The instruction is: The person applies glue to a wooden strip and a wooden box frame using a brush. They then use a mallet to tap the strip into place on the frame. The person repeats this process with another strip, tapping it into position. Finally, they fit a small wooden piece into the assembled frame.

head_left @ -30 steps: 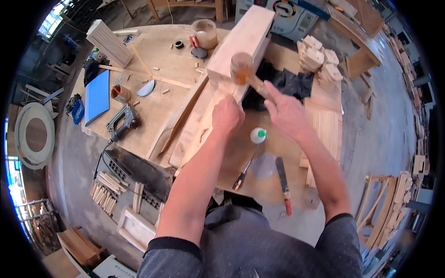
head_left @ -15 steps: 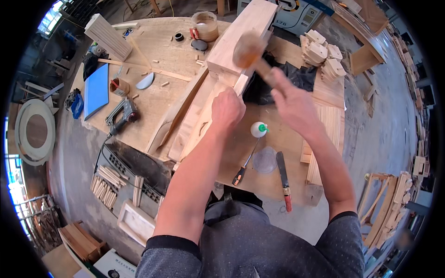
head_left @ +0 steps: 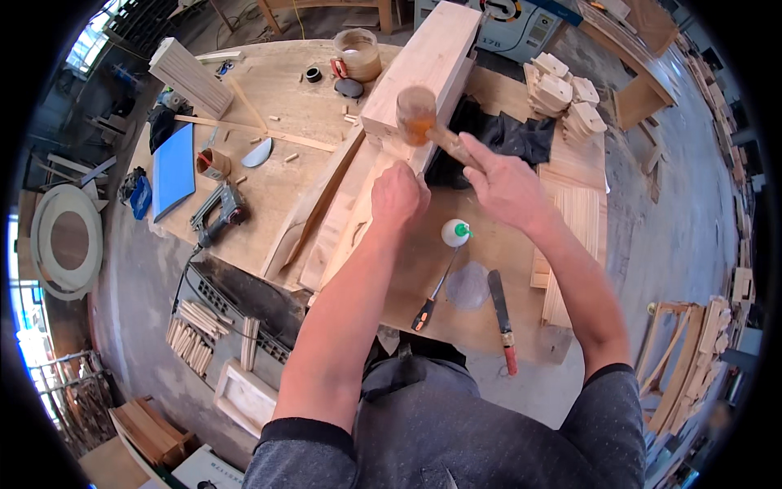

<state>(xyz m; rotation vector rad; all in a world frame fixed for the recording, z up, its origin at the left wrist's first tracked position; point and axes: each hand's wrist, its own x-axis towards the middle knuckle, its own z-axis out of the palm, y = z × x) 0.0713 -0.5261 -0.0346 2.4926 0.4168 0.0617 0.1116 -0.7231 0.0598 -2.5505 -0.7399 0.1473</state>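
Observation:
My right hand is wrapped round the wooden handle of a mallet. The mallet's brownish, amber-tinted head is over the joint between a thick pale wooden beam and a narrower wooden rail; whether it touches cannot be made out. My left hand is closed on the rail just below the mallet head, its fingertips partly hidden. A curved wooden piece lies along the rail's left. Right of my left hand stands a white bottle with a green cap.
A screwdriver, a round translucent disc and a red-handled blade lie near the bench's front edge. To the left are a corded nail gun, a blue panel and small dowels. Stacked wooden parts and black cloth are right.
The mallet head has come down and left toward the joint, now over the end of the rail. My right hand has dropped slightly; my left hand stays in place.

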